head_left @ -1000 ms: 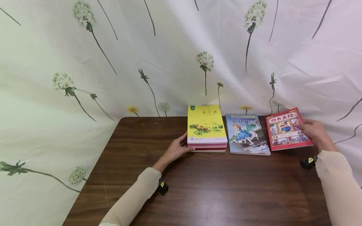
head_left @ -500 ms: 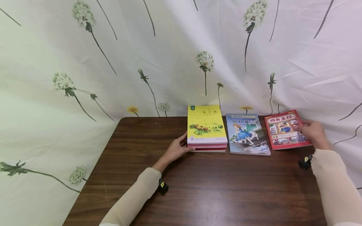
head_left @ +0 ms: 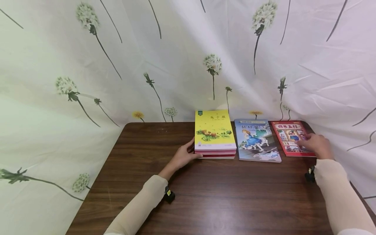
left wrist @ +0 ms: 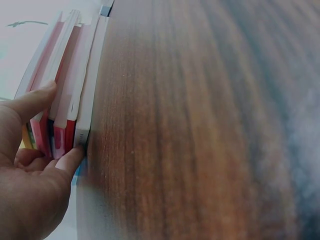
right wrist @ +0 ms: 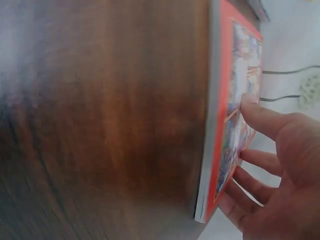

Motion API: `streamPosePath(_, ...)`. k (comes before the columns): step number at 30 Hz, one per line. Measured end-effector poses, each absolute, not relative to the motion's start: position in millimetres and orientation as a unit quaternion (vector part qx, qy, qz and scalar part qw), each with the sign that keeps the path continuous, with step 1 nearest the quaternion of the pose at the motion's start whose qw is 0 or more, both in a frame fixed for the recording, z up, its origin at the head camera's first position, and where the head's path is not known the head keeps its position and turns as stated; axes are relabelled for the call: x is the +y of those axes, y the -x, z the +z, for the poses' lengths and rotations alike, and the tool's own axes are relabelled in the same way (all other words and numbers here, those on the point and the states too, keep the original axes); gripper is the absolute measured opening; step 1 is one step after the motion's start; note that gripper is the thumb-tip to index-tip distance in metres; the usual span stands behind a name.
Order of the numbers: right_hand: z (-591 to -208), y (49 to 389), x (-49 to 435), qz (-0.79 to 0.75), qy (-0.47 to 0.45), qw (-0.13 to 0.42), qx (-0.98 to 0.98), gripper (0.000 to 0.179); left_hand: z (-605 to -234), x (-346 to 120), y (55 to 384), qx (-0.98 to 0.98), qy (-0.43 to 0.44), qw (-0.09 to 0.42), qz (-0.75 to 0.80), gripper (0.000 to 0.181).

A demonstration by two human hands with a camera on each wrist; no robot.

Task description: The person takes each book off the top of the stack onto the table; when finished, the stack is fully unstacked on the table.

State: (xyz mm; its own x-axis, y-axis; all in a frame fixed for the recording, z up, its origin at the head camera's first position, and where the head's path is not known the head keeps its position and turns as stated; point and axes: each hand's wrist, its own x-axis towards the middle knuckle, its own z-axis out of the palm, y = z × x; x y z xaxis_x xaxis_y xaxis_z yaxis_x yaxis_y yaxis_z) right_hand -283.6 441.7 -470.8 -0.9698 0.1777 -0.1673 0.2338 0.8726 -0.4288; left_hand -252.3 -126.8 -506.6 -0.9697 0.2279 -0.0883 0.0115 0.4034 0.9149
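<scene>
A stack of several books (head_left: pixel 214 125) with a yellow cover on top stands at the table's back edge. My left hand (head_left: pixel 182 156) grips its near left corner, thumb on the front side and fingers along the left side. Seen from the left wrist, bent fingers (left wrist: pixel 70 162) touch the spines. On the far right a red book (head_left: pixel 286 134) lies flat, its right edge in my right hand (head_left: pixel 318 146). The right thumb (right wrist: pixel 255 112) lies on the cover in the right wrist view; the other fingers are at the edge, their tips partly hidden.
Between the stack and the red book lies a blue picture-covered book (head_left: pixel 258 143). The brown wooden table (head_left: pixel 223 195) extends toward me. A white curtain (head_left: pixel 176 65) printed with dandelions hangs right behind the table's back edge.
My right hand has brought the red book left and down, turning it from a tilt to flat and nearly straight beside the blue book. The left hand stays put.
</scene>
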Motion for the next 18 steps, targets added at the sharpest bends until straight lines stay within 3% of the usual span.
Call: streamPosePath(18,-478,290,431,-0.196,-0.113,0.066,0.972,0.079,-506,-128,251,0.835,-0.071,0.103,0.537,0.099)
